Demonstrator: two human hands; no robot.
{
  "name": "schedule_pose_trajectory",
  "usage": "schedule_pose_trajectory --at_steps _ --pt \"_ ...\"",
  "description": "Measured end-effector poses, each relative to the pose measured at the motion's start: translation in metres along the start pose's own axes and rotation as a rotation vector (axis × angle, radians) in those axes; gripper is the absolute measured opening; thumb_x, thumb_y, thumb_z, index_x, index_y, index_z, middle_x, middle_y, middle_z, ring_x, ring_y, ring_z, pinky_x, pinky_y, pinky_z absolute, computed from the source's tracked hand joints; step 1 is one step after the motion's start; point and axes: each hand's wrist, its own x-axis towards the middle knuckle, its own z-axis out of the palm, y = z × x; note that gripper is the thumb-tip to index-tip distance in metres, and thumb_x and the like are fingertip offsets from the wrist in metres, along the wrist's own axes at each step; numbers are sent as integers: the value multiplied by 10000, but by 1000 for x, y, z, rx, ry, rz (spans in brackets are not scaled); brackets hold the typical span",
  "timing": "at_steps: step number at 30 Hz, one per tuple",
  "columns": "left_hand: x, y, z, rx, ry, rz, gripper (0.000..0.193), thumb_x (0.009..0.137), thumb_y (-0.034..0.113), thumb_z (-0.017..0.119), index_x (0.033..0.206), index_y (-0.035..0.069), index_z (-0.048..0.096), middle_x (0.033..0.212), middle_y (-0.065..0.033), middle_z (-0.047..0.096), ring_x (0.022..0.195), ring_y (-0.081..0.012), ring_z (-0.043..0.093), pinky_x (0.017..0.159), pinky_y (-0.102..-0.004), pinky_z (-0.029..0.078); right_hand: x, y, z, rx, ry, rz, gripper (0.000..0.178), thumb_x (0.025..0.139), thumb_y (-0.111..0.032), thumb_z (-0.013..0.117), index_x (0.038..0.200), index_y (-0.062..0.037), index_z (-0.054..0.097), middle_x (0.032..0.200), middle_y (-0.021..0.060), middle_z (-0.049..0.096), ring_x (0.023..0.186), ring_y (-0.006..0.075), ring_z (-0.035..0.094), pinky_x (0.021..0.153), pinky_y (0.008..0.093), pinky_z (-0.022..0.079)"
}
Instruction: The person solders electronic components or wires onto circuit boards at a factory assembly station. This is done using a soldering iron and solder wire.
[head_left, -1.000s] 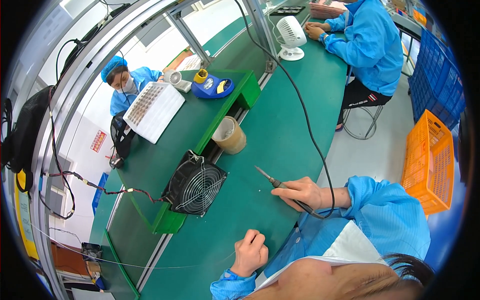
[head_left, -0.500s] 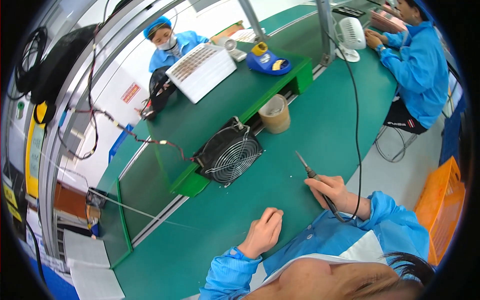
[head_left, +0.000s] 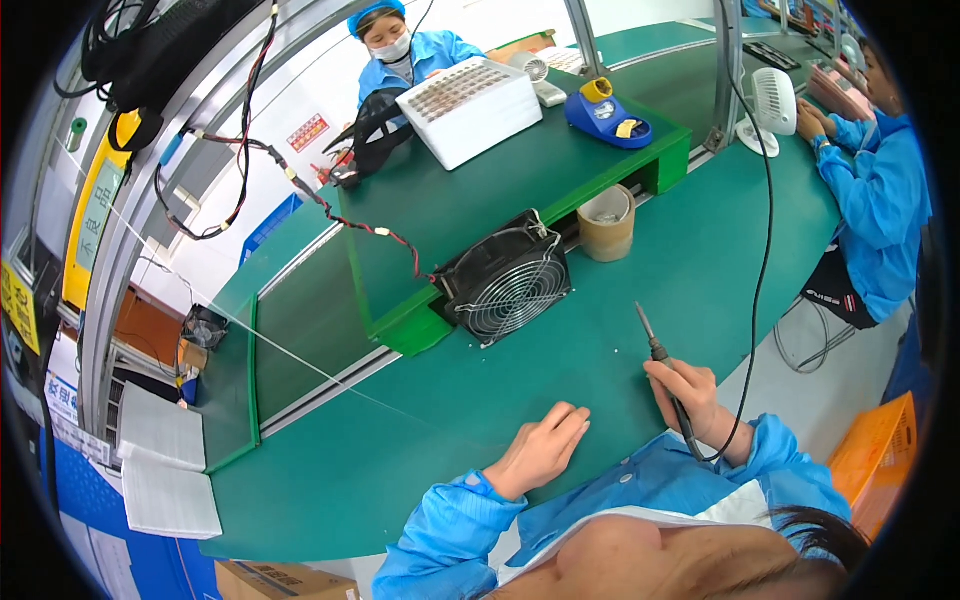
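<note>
My right hand (head_left: pixel 690 398) holds a soldering iron (head_left: pixel 664 352) like a pen, its tip pointing up and away over the green table. A black cable (head_left: pixel 765 220) runs from the iron's back end up to the frame. My left hand (head_left: pixel 545 450) rests closed near the table's front edge, thumb side hidden. Towards it, from the upper left, stretches a thin pale strand of solder wire (head_left: pixel 300 358), whose last stretch fades before the fingers. Beyond both hands stands a black fan with a round wire guard (head_left: pixel 515 290), apart from them.
A cardboard-coloured tub (head_left: pixel 607 228) stands behind the fan. On the raised green shelf (head_left: pixel 400 255) are a white foam tray (head_left: pixel 480 125) and a blue soldering stand (head_left: pixel 608 118). A small white fan (head_left: pixel 772 105) stands at far right. Two co-workers in blue sit beyond and right.
The view has swung, so bench things appear farther right and higher. Both hands keep their pose over the table, and the iron stays in my right hand.
</note>
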Motion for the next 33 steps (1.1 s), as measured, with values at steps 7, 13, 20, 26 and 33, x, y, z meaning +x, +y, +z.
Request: schedule_pose_trajectory --at_steps 7,13,20,26,33 --pt "1 -5 -2 -16 31 -26 164 916 96 551 1056 15 577 951 -136 565 747 -348 616 613 -400 528 -1 -1 -3 69 -51 37 426 623 61 617 1049 56 597 718 88 578 519 186 568 452 294 435" --pt "-10 -8 -11 -3 133 -133 159 921 108 551 1051 25 585 954 -143 581 798 -364 617 655 -413 527 1 -3 0 12 -34 21 324 711 104 619 1030 46 613 717 123 590 527 227 582 464 303 439" --pt "-54 -19 -46 -10 373 -390 195 960 137 495 1053 -4 593 922 -185 607 843 -339 614 736 -380 503 -3 -2 0 45 -8 50 274 755 115 615 1018 39 615 792 166 632 604 267 630 519 311 481" --pt "-107 -37 -119 -237 523 -794 246 1001 217 440 1049 11 566 802 -72 607 612 -118 502 554 -245 413 -4 0 2 61 -17 73 288 763 121 614 1040 41 615 819 170 647 638 256 645 564 303 501" --pt "-114 -102 -186 -764 1150 -829 297 1008 161 356 1177 -75 422 1030 -187 532 847 -221 541 741 -353 501 -8 3 1 77 -29 61 298 778 126 602 1065 45 609 852 181 647 670 268 652 587 308 513"
